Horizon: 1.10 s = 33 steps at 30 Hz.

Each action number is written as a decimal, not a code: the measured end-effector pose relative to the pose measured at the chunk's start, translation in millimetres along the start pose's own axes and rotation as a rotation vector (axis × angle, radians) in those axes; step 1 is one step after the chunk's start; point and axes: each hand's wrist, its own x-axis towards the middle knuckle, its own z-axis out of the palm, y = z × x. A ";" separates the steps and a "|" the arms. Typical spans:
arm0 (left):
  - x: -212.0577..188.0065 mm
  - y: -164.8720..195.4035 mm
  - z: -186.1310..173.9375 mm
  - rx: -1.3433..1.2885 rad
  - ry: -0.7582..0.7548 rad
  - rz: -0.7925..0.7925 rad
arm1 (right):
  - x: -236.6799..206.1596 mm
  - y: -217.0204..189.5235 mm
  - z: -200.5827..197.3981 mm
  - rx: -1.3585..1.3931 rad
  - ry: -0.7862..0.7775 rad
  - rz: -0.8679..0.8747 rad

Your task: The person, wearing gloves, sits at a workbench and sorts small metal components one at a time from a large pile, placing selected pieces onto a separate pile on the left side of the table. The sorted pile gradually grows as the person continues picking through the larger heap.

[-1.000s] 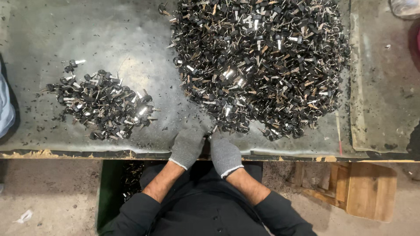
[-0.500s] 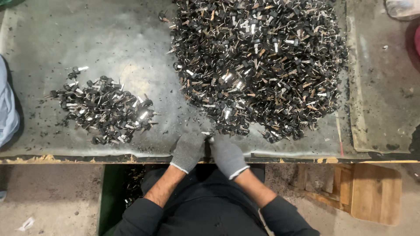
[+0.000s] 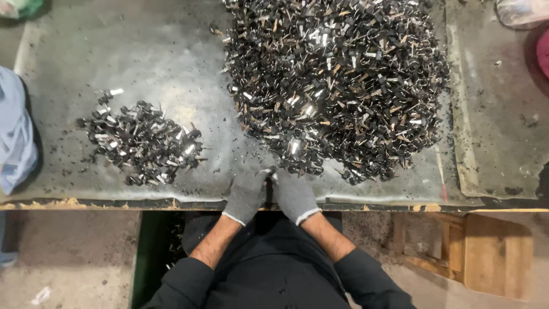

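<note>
Both my hands wear grey gloves and meet at the near edge of the metal-covered table (image 3: 143, 51). My left hand (image 3: 247, 194) and my right hand (image 3: 294, 195) pinch together a small metal part (image 3: 270, 171) between their fingertips. Just beyond them spreads a large heap of small dark and shiny metal parts (image 3: 337, 86). A smaller pile of the same parts (image 3: 140, 143) lies to the left of my hands.
A pale blue cloth or sleeve (image 3: 14, 137) sits at the table's left edge. A wooden stool or crate (image 3: 486, 252) stands on the floor at the lower right. A green bin edge (image 3: 146, 257) shows under the table. A pale bag (image 3: 523, 11) is at the far right corner.
My hands stay joined at the table edge, barely shifting. The view has drifted slightly, and the piles look the same.
</note>
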 end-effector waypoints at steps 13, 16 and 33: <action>-2.6 -0.3 -3.6 -0.172 0.021 -0.159 | 16.4 4.6 -0.9 0.111 -0.098 -0.071; -5.1 0.4 -5.9 -0.046 0.104 -0.093 | 14.4 7.1 -9.4 0.114 -0.126 -0.021; -14.3 -3.9 8.7 -0.039 0.140 0.022 | 4.4 11.8 15.2 0.174 -0.088 -0.174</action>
